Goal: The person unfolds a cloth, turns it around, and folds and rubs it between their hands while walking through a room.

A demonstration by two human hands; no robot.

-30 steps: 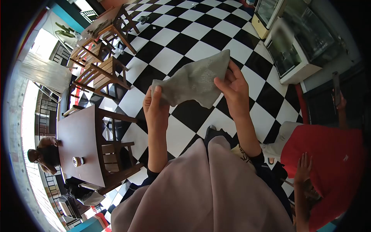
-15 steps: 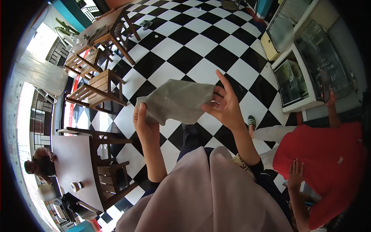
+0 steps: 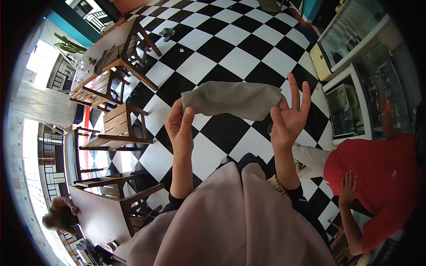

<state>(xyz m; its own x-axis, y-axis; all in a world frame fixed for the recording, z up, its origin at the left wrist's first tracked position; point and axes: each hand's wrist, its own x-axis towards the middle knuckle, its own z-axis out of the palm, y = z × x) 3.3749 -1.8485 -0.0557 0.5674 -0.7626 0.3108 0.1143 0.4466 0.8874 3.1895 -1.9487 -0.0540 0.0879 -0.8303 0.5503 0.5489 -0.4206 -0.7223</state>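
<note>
Grey cloth [image 3: 233, 100], one: held above the checkered floor [image 3: 222, 135], left hand [image 3: 180, 128] pinching one end, right hand [image 3: 289, 119] grasping the other with two fingers raised; opposite-end grip presumably chosen to span it lengthwise between them.

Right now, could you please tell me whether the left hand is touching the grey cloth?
Touching: the head view shows the left hand pinching one end of the grey cloth, thumb in front.

Cloth [image 3: 230, 100]: matt, rough weave. Floor tiles [image 3: 221, 134]: glossy, smooth. Chair [image 3: 116, 121]: wood.
</note>
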